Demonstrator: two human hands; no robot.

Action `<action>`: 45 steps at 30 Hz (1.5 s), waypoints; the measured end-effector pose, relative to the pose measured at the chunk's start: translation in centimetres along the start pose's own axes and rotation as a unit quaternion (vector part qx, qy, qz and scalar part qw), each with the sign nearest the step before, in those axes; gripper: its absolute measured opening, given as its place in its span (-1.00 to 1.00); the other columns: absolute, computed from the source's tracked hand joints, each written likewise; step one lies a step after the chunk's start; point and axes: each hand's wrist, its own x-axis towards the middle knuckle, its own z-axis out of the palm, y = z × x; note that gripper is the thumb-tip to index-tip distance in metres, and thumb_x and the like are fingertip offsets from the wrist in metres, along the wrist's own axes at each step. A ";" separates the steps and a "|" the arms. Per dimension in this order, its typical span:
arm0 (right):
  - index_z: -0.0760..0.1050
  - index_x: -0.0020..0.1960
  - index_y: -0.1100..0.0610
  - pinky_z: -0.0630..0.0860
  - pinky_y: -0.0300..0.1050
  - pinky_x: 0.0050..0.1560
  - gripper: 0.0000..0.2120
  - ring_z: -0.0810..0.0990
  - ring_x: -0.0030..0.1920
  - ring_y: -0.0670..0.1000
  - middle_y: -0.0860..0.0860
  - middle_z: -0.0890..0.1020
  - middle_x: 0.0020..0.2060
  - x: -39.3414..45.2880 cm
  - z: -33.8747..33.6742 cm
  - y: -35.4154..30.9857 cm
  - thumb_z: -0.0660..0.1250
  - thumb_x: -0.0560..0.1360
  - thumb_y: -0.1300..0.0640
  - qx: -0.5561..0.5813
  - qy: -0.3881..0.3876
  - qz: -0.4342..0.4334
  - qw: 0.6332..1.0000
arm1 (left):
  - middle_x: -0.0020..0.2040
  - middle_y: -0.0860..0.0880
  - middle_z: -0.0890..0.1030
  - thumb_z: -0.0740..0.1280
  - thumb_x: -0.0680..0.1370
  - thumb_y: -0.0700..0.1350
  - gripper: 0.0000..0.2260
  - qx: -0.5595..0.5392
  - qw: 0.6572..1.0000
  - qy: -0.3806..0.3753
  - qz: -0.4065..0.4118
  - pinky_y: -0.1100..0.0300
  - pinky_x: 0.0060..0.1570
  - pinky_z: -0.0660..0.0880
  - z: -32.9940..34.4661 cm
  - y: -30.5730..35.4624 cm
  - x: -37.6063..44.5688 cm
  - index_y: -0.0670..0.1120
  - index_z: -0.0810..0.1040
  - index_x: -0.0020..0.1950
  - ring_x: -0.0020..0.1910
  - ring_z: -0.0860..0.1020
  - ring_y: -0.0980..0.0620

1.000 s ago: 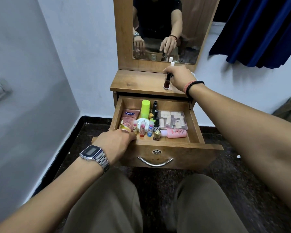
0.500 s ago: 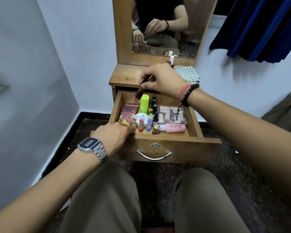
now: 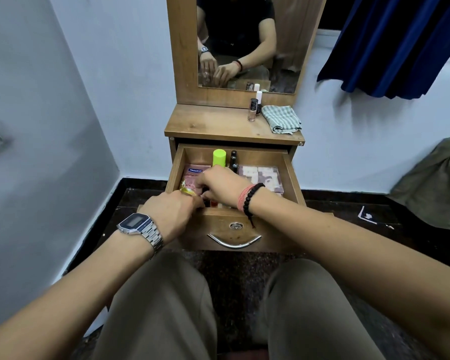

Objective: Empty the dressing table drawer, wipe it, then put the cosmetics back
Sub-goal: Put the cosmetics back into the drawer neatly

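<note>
open drawer [image 3: 291, 175], cosmetics inside, both hands reaching in

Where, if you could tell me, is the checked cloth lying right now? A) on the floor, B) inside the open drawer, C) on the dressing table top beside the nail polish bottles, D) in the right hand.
C: the folded checked cloth lies on the dressing table top, just right of the two nail polish bottles, while both hands reach into the drawer below.
</note>
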 end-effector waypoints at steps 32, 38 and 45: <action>0.51 0.21 0.08 0.46 -0.01 0.17 -0.62 0.52 0.21 0.17 0.12 0.57 0.20 5.1 -11.0 13.7 0.29 0.45 0.35 -0.042 0.212 0.170 0.961 | 0.18 -0.01 0.54 0.09 0.59 -0.11 -0.68 -0.031 1.000 -0.002 -0.003 0.03 0.01 0.53 -0.4 0.4 -0.3 0.20 0.37 0.28 0.09 0.56 -0.10; 0.39 0.39 0.08 0.40 0.04 0.23 -0.54 0.45 0.29 0.26 0.21 0.47 0.32 7.1 -12.4 19.2 0.19 0.53 0.36 -0.072 0.178 0.215 0.958 | 0.20 0.08 0.52 0.08 0.59 -0.12 -0.66 -0.044 0.999 0.008 -0.005 0.01 0.02 0.52 -0.2 0.3 -0.3 0.23 0.32 0.30 0.11 0.55 -0.04; 0.51 0.29 0.05 0.43 0.01 0.20 -0.61 0.49 0.23 0.29 0.22 0.50 0.27 10.0 -11.8 21.1 0.24 0.52 0.34 -0.088 0.147 0.184 0.968 | 0.26 0.13 0.44 0.06 0.60 -0.16 -0.61 -0.023 1.000 -0.001 -0.008 0.04 0.11 0.49 -0.2 0.6 -0.2 0.19 0.23 0.37 0.20 0.49 0.00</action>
